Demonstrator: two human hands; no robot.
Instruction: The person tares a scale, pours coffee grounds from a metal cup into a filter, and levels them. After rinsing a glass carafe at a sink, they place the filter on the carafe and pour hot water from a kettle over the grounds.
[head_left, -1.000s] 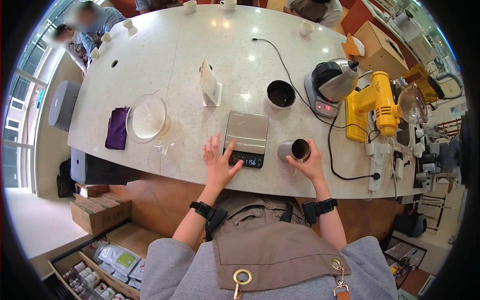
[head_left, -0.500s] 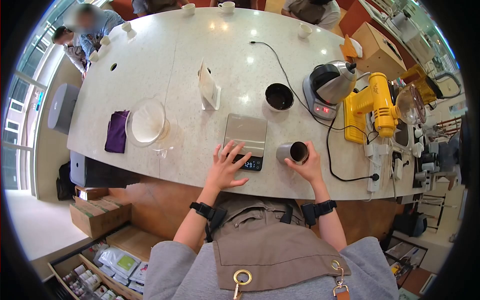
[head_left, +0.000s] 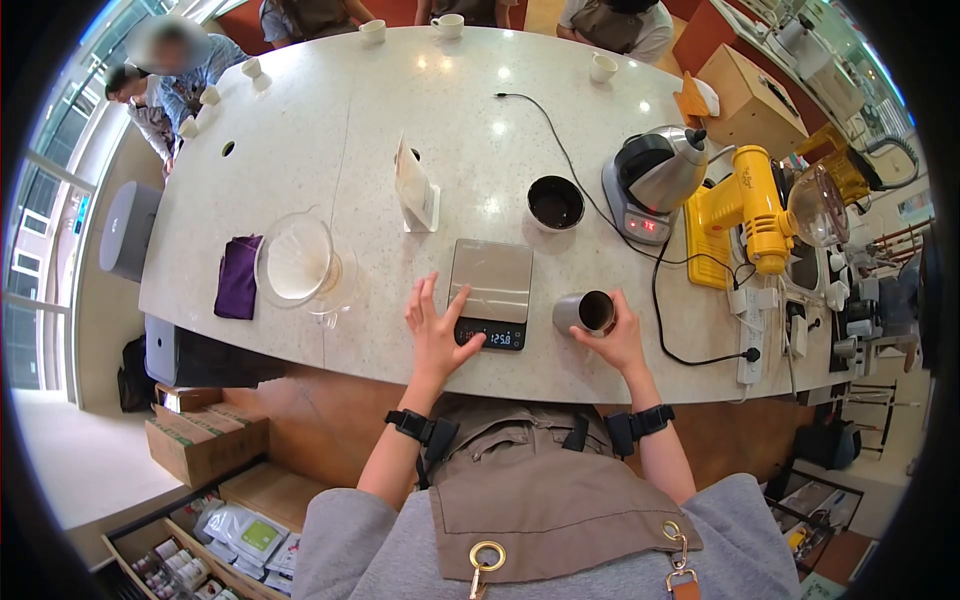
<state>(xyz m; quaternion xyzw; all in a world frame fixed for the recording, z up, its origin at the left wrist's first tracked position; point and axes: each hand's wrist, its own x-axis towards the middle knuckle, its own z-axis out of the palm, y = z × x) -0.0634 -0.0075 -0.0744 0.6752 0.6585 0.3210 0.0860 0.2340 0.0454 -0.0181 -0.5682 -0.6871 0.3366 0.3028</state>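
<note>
My left hand [head_left: 434,326] is open at the left side of a digital scale [head_left: 490,280], fingers spread, with the index finger over the plate and the thumb at the lit display. Nothing rests on the plate beyond those fingers. To the right of the scale, my right hand [head_left: 615,335] is wrapped round a metal cup [head_left: 573,314]. The cup's dark mouth tilts toward me. Behind them stands a dark-lined bowl [head_left: 555,203]. A paper bag [head_left: 410,180] stands upright beyond the scale.
At left, a glass dripper with a white paper filter [head_left: 298,262] stands beside a folded purple cloth [head_left: 237,278]. A kettle [head_left: 665,175] on its base and a yellow grinder [head_left: 755,205] occupy the right, with cables near a power strip [head_left: 748,335]. People sit across the table behind white cups [head_left: 449,26].
My left hand has shifted left, mostly off the scale plate to its side. The scale has straightened slightly and its reading has changed. My right hand keeps hold of the cup.
</note>
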